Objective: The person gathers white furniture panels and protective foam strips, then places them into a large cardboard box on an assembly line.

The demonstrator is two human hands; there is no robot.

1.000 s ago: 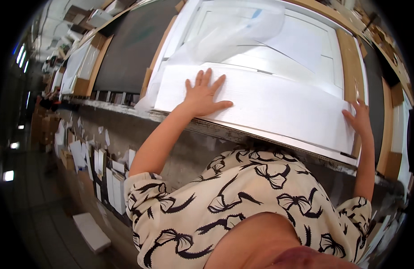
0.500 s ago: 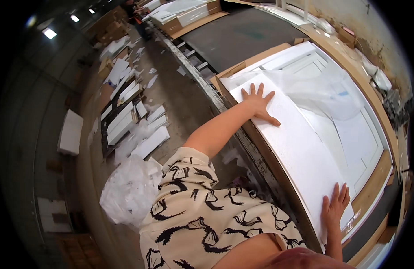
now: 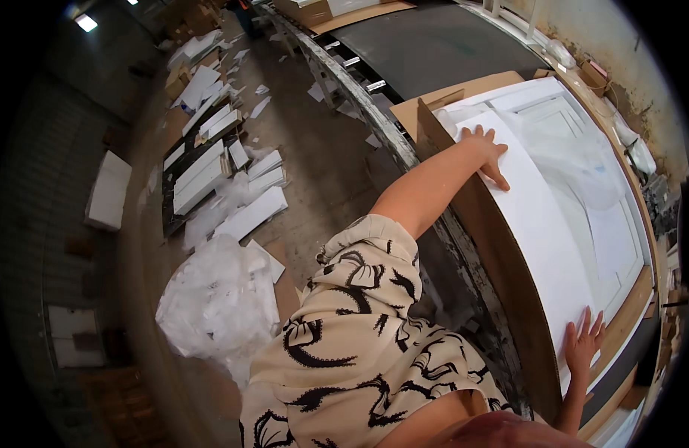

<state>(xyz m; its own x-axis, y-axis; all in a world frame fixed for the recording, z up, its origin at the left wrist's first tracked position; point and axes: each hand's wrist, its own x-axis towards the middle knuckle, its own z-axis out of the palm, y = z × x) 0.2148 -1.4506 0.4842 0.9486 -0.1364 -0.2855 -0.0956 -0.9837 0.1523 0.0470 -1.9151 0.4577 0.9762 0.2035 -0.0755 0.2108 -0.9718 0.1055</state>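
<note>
A long white foam board point(image 3: 535, 231) lies along the near side of an open cardboard box point(image 3: 501, 269). On its far end rests my left hand point(image 3: 485, 153), fingers spread over the edge and top. My right hand point(image 3: 582, 345) lies flat with fingers stretched out on the board's near end. Beside the board, inside the box, are white framed panels point(image 3: 634, 224), partly covered by clear plastic wrap point(image 3: 583, 164). Neither hand grips anything that I can see.
The box sits on a conveyor with a dark belt point(image 3: 441, 45) and a worn metal rail point(image 3: 382, 112). On the floor to the left are a heap of clear plastic point(image 3: 217, 299) and several white foam strips point(image 3: 203, 175). Another carton point(image 3: 307, 10) stands farther along the conveyor.
My view has shifted, so the box appears farther right. The foam board sits deeper against the box's near wall, which now shows more. Both hands stay on the board.
</note>
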